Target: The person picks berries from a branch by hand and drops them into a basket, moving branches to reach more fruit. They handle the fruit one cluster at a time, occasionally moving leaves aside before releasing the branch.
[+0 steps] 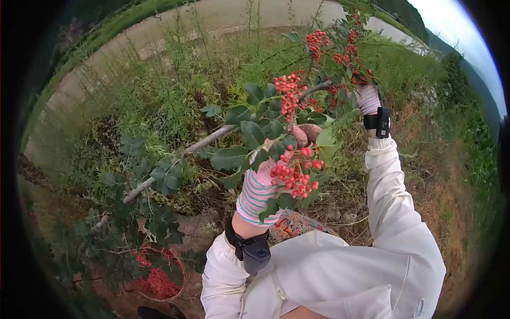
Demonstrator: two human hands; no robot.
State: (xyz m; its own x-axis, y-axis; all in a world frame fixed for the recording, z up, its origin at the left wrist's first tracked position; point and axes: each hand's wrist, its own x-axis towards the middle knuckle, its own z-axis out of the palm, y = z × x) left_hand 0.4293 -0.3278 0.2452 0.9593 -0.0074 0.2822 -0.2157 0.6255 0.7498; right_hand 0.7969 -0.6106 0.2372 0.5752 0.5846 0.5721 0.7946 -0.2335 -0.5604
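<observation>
A grey branch (207, 139) with broad green leaves and clusters of small red berries (289, 90) slants across the view. My left hand (265, 167), in a pink glove with striped cuff, is closed at the branch's middle. Its brownish fingertips (307, 135) curl round a stem among the leaves, which hide much of the hand. A lower berry cluster (295, 175) hangs in front of its wrist. Farther up, my right hand (365, 87), gloved alike, reaches to the branch's far end, beside more red berries (350, 45). Leaves and berries hide its fingers.
At the lower left stands a round basket (183, 274) holding picked red berries (159, 282), partly covered by leafy twigs. Tall weeds (175, 69) grow beyond the branch, before a brown stretch of water or bare ground (223, 13). Dry grass (425, 196) lies to the right.
</observation>
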